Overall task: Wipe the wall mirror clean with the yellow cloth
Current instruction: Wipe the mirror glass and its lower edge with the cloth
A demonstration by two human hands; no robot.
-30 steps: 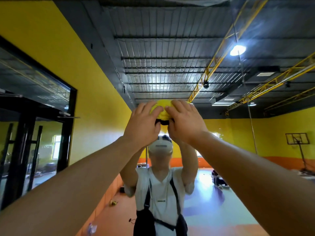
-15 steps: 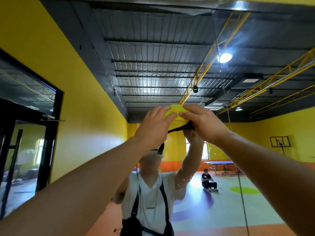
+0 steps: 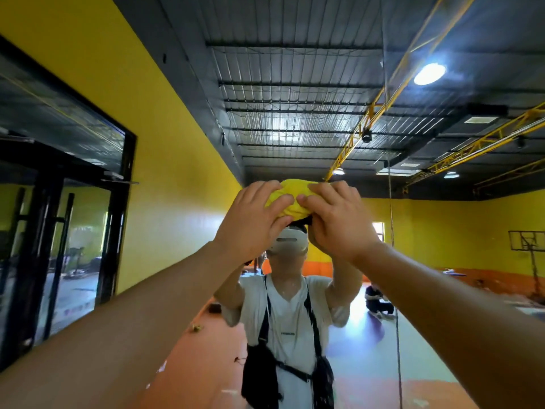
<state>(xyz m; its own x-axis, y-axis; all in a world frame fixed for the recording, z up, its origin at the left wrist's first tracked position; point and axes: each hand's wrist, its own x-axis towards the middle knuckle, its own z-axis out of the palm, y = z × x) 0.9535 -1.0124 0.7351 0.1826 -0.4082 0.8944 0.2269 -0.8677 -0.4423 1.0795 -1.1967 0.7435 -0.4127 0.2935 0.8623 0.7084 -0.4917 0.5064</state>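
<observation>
The wall mirror (image 3: 295, 98) fills nearly the whole view and reflects a large hall. A bunched yellow cloth (image 3: 290, 199) is pressed flat against the glass at head height. My left hand (image 3: 253, 219) covers its left side and my right hand (image 3: 336, 219) its right side, fingertips almost meeting over the cloth. Both arms stretch up and forward. My own reflection, in a white shirt with dark straps and a headset, stands right behind the hands.
A yellow wall (image 3: 165, 160) with a black-framed glass door (image 3: 59, 219) runs along the left. The reflection shows a dark ceiling with yellow trusses (image 3: 383, 93), an orange and green floor, a seated person (image 3: 376, 301) and a basketball hoop (image 3: 528, 240).
Both hands with the cloth have slid over the glass, right half a second ago and back toward the middle now. The view has swung with them.
</observation>
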